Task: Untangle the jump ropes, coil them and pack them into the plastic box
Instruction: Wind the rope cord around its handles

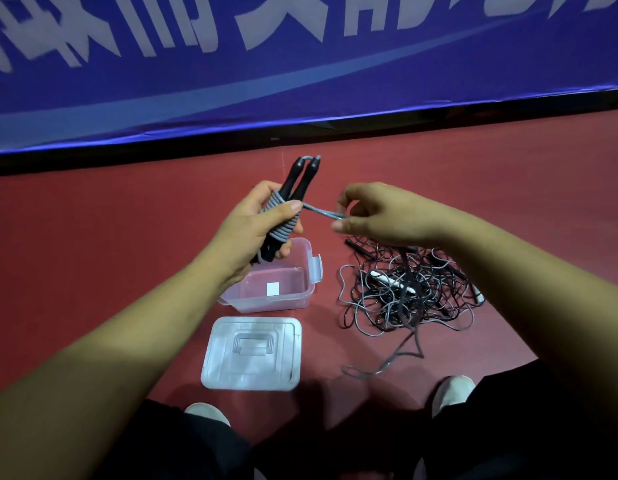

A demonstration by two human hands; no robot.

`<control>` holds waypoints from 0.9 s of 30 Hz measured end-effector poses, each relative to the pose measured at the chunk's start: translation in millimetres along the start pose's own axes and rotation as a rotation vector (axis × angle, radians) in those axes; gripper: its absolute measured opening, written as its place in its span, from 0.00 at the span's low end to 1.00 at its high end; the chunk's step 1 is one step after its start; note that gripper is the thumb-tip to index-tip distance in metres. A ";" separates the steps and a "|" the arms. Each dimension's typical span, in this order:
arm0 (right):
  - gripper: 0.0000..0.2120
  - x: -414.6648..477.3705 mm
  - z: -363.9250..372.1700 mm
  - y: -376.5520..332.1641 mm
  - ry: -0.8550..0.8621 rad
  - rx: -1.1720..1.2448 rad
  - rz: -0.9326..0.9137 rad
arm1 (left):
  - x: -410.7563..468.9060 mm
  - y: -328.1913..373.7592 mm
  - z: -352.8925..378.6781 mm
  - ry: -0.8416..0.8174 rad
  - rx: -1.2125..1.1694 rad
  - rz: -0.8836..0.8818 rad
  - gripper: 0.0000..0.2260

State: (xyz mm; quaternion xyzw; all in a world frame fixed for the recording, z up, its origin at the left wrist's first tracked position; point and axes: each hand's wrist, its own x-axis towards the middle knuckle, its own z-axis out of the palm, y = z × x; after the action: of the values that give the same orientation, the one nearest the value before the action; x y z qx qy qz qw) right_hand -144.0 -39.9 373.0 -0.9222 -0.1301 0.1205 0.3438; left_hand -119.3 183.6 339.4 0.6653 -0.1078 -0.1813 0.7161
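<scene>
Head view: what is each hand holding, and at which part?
The left hand grips the two black handles at their middle, over the wound grey rope. The right hand pinches the free stretch of that rope near the handles.

One wide-angle head-worn view looks forward and steeply down, close over the left hand [252, 226] and right hand [380, 216], onto the floor [508, 202].
</scene>
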 end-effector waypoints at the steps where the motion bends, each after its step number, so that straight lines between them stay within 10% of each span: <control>1: 0.07 -1.8 -2.4 -0.5 0.007 -0.046 -0.003 | 0.1 1.5 -1.4 0.033 0.016 0.000 0.07; 19: 0.08 -29.2 1.2 -30.6 0.076 -0.208 -0.036 | -14.6 -0.5 -11.5 0.195 0.608 0.062 0.11; 27: 0.14 -17.3 3.4 -39.0 0.019 0.094 -0.028 | 3.3 -0.7 -16.5 0.173 1.068 0.162 0.07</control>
State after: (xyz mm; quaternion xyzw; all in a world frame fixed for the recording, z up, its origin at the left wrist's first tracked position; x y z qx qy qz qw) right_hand -167.4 -15.0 398.7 -0.9042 -0.1341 0.1125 0.3895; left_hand -109.8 197.3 336.9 0.9385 -0.1765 0.0097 0.2965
